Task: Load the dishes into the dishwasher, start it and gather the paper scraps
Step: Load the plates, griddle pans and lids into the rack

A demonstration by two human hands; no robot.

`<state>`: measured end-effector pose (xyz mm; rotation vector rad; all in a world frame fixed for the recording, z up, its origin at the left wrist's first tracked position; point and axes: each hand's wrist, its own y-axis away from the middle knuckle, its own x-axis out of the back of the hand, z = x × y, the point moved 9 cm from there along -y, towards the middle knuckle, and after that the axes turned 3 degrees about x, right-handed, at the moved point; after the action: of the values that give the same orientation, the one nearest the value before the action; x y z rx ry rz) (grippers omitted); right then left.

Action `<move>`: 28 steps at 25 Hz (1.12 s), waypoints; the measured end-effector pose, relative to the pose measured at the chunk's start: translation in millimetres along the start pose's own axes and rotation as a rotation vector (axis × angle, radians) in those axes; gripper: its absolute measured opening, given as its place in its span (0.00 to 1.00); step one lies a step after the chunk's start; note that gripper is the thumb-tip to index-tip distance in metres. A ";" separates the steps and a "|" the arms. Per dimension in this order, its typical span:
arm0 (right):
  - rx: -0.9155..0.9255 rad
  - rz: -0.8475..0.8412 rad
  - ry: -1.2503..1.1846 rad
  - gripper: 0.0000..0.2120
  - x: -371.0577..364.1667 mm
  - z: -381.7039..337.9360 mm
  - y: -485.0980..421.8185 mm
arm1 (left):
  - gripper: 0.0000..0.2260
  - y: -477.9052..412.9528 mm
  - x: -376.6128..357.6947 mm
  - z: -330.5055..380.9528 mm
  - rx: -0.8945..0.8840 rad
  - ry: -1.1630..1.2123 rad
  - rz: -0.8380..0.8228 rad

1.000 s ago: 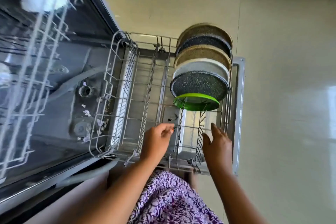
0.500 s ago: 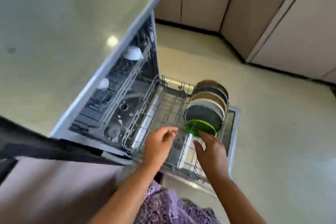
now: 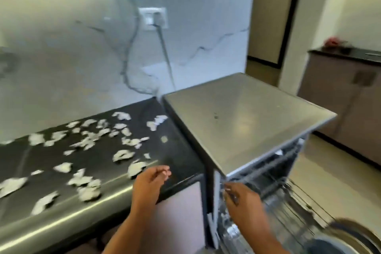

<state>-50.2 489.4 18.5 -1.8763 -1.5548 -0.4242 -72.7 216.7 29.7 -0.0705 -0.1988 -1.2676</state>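
Several torn white paper scraps [image 3: 86,142] lie scattered over the dark countertop [image 3: 181,156] on the left. To its right stands the open dishwasher [image 3: 243,121] with a grey top. Its pulled-out lower rack [image 3: 299,202] shows at the bottom right, where the rims of standing plates [image 3: 346,239] appear blurred. My left hand [image 3: 149,180] hovers over the counter's front edge with loosely curled fingers and nothing in it. My right hand [image 3: 243,202] is in front of the dishwasher's left front corner, fingers relaxed, empty.
A marble backsplash with a wall socket [image 3: 153,17] and a hanging cable rises behind the counter. A cabinet [image 3: 350,93] with a dark top stands at the far right across the tiled floor [image 3: 321,163]. A doorway opens behind the dishwasher.
My view has swung up from the lower rack to the counter and the paper scraps. Both hands have come up from the rack, the left now over the counter edge.
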 end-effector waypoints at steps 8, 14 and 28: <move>0.356 -0.225 -0.052 0.07 -138.4 -179.6 -34.9 | 0.10 25.1 256.2 -25.7 0.075 0.227 0.536; 0.521 -0.420 -0.138 0.06 -265.8 -301.1 -16.5 | 0.08 37.9 416.8 -55.1 0.085 0.331 0.804; 0.706 -0.685 -0.187 0.06 -459.8 -454.1 19.0 | 0.08 15.3 624.9 -143.5 0.122 0.378 1.134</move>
<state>-72.0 -155.5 60.0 -0.8440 -2.1033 0.0388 135.0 -389.6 6.8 0.1489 0.0992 -0.1225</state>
